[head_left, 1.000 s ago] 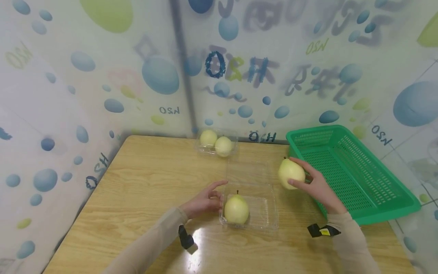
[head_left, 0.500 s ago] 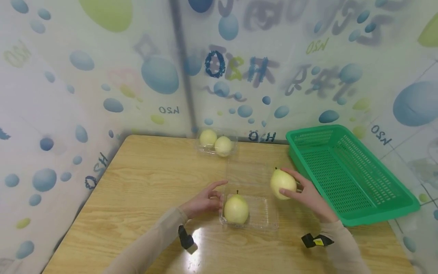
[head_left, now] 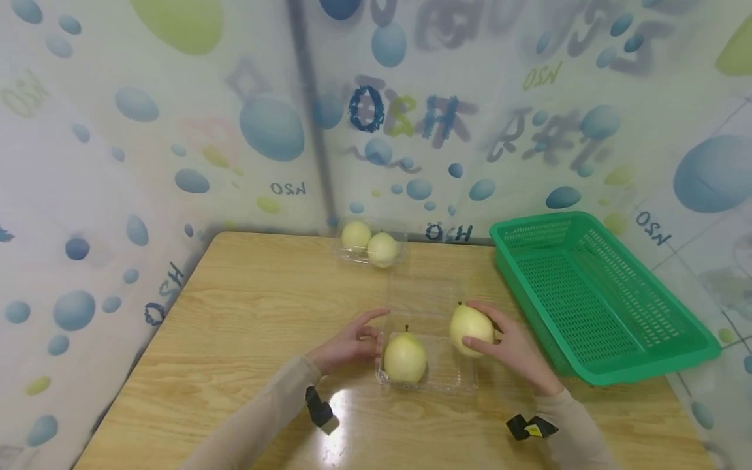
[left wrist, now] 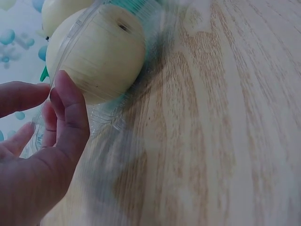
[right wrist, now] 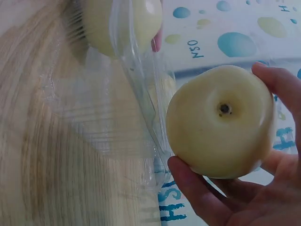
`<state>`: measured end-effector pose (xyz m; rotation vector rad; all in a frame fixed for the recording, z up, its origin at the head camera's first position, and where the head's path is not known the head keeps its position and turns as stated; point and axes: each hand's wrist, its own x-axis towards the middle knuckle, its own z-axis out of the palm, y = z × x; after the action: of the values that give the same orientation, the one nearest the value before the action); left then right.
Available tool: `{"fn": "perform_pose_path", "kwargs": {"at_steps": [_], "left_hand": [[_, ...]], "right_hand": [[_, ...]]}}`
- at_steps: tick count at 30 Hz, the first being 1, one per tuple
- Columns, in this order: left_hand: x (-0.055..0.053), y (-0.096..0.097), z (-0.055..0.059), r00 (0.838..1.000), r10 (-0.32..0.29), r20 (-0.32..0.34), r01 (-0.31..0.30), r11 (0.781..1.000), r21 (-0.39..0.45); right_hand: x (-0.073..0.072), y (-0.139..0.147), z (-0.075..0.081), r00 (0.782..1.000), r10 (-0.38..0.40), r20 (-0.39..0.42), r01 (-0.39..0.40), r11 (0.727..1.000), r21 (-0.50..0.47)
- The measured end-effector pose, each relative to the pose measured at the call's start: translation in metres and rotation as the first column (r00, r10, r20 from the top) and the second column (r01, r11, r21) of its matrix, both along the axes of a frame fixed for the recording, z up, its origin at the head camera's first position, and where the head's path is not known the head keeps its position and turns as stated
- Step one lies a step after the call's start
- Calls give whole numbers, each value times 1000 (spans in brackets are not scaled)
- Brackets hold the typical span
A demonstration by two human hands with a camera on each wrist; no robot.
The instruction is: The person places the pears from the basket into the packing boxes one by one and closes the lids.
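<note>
A pale yellow pear (head_left: pixel 472 329) is gripped in my right hand (head_left: pixel 519 352), stem up, over the right end of a clear plastic clamshell box (head_left: pixel 448 365). In the right wrist view the pear's underside (right wrist: pixel 207 136) faces the camera, beside the box rim. Another pear (head_left: pixel 405 358) sits upright in the left half of the box. My left hand (head_left: pixel 349 346) pinches the box's left rim between thumb and finger, as the left wrist view shows at close range. The box's lid (head_left: pixel 424 294) lies folded back toward the wall.
A second clear box (head_left: pixel 346 257) with two pears (head_left: pixel 382 250) stands at the table's back edge. The green slotted basket (head_left: pixel 531 287) is at the right, close beside my right hand. A patterned wall (head_left: pixel 235 183) borders the wooden table (head_left: pixel 264 287).
My right hand has carried its pear left and toward me, from beside the basket to over the box's right end. The left hand has stayed at the rim.
</note>
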<state>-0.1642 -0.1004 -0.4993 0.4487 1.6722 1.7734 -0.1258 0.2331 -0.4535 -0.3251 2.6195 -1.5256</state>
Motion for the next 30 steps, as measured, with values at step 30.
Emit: {"fn": "perform_pose_path", "kwargs": {"at_steps": [30], "left_hand": [[-2, -2, -2, 998, -11, 63, 9, 999, 33]], "right_hand": [[20, -37, -26, 950, 4, -313, 78, 965, 249]]}}
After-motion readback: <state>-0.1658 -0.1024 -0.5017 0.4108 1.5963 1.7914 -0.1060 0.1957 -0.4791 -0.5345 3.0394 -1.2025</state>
